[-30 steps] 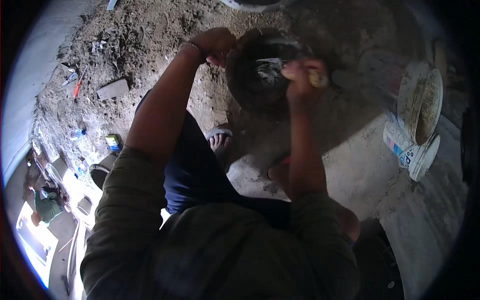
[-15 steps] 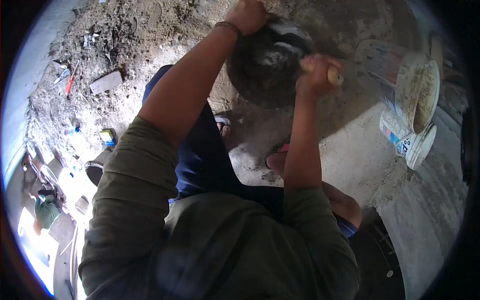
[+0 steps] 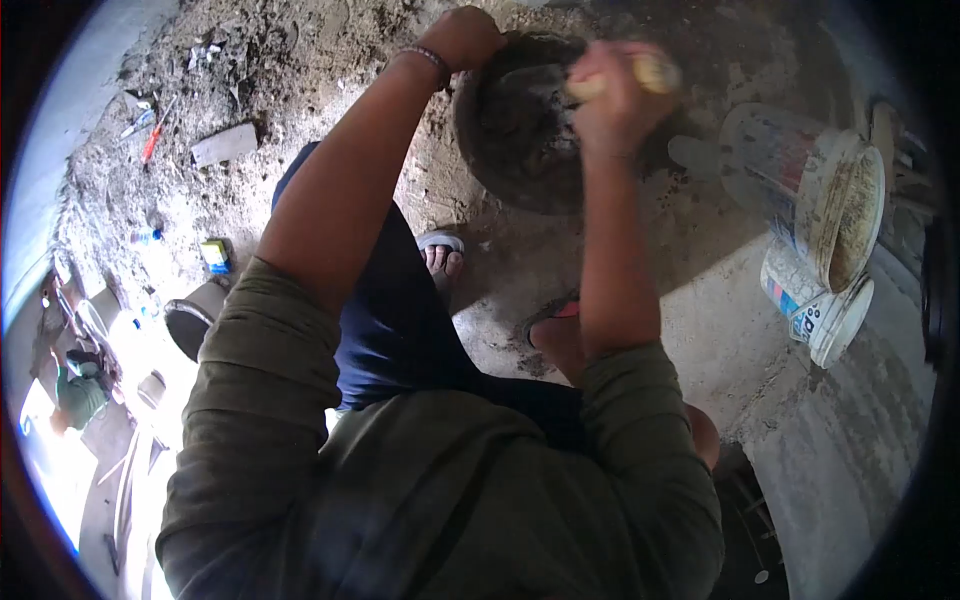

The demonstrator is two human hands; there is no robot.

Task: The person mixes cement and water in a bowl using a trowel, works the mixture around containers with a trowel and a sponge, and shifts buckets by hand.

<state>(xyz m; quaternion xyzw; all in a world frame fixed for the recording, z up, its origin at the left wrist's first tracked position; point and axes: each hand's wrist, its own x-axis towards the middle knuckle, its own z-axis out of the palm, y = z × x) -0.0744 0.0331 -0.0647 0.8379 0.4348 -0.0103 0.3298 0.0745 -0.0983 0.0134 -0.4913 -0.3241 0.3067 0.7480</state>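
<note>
A round dark basin [image 3: 482, 172] sits on the ground in front of my feet, with wet grey mortar [image 3: 512, 112] inside. At its far left rim, my left hand [image 3: 466, 38] is closed on the edge. My right hand [image 3: 612, 105] is wrapped round the pale wooden handle [image 3: 652, 73] of what looks like a trowel, above the basin's right side. Motion blurs this hand slightly, and the blade is hidden behind it.
Two stained white buckets [image 3: 835, 215] lie tipped at the right. Leftward on the rough ground are a flat offcut [image 3: 225, 146], a red-handled screwdriver [image 3: 151, 144], a small yellow box [image 3: 215, 256] and a dark-mouthed bucket [image 3: 192, 322]. Another person [image 3: 82, 395] is at far left.
My right hand has moved up and slightly left with the trowel. More mortar shows in the basin. My left hand appears slightly farther left, still at the rim; the view has shifted slightly.
</note>
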